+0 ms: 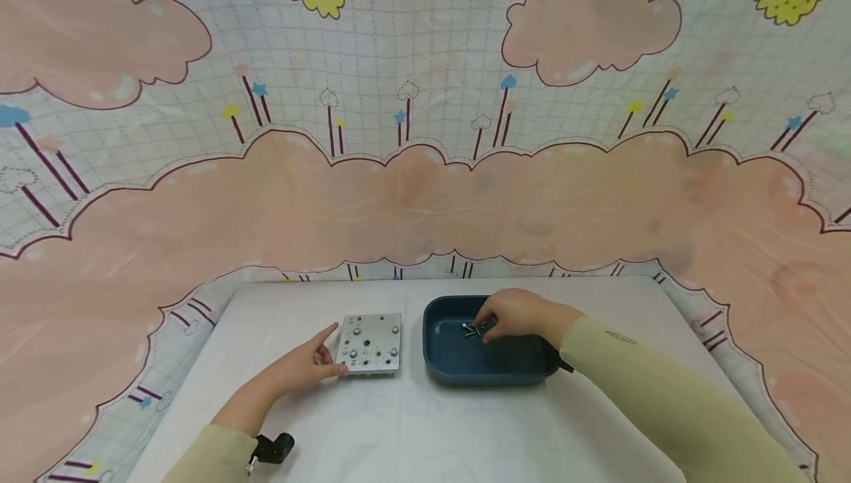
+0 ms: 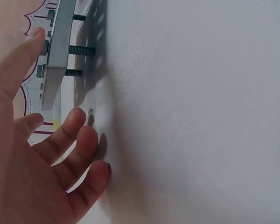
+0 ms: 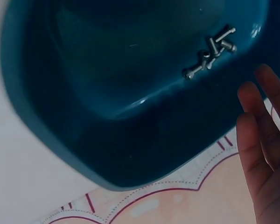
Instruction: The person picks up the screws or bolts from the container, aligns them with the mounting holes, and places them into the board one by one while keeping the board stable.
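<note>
A silver metal plate (image 1: pixel 369 343) with holes lies on the white table, several bolts set in it. The threaded bolt shanks (image 2: pixel 82 50) stick out of its underside in the left wrist view. At the plate's left side is my left hand (image 1: pixel 299 365), thumb at the near corner and index finger near the far one, the other fingers loosely bent. My right hand (image 1: pixel 521 315) reaches into a dark blue tray (image 1: pixel 492 378), fingertips close around a small pile of bolts (image 1: pixel 470 329). In the right wrist view these bolts (image 3: pixel 212 52) lie on the tray floor, apart from the spread fingers (image 3: pixel 252 140).
The tray stands to the right of the plate, with a strip of white table (image 1: pixel 411 424) between them. A patterned cloth (image 1: pixel 425 202) hangs behind the table. A black wrist device (image 1: pixel 274 448) juts out at the left sleeve.
</note>
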